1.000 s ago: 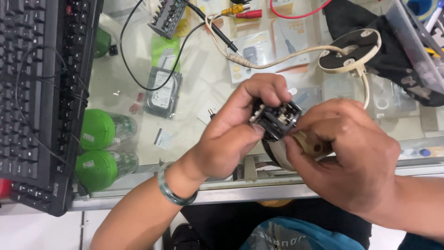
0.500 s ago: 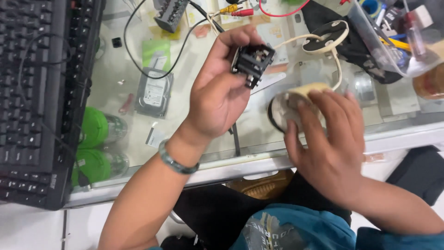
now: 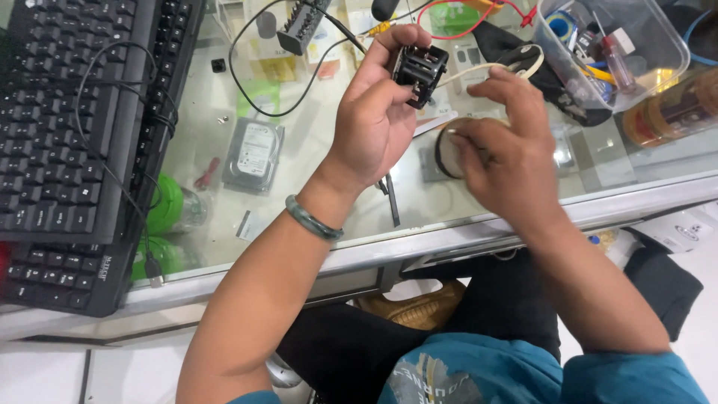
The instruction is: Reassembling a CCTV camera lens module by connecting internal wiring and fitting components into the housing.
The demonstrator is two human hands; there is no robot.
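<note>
Since half a second ago I have lifted my left hand [image 3: 374, 123] a little higher and my right hand [image 3: 508, 150] has slid left along the glass-topped table [image 3: 329, 202].

The black computer keyboard [image 3: 67, 142] fills the table's left side, and the clear plastic tub of small parts [image 3: 609, 49] sits at the far right, both well apart from my hands. A grey hard drive [image 3: 254, 155] lies between.

My right hand curls closed on a round, dark-rimmed disc [image 3: 447, 155] resting on the glass; it looks stiff and light, best held by its rim.

My left hand grips a small black boxy component [image 3: 420, 69] above the table, pinched by its sides. It seems light, rigid and probably delicate, and loose black and red wires [image 3: 314, 71] run just behind it.
</note>
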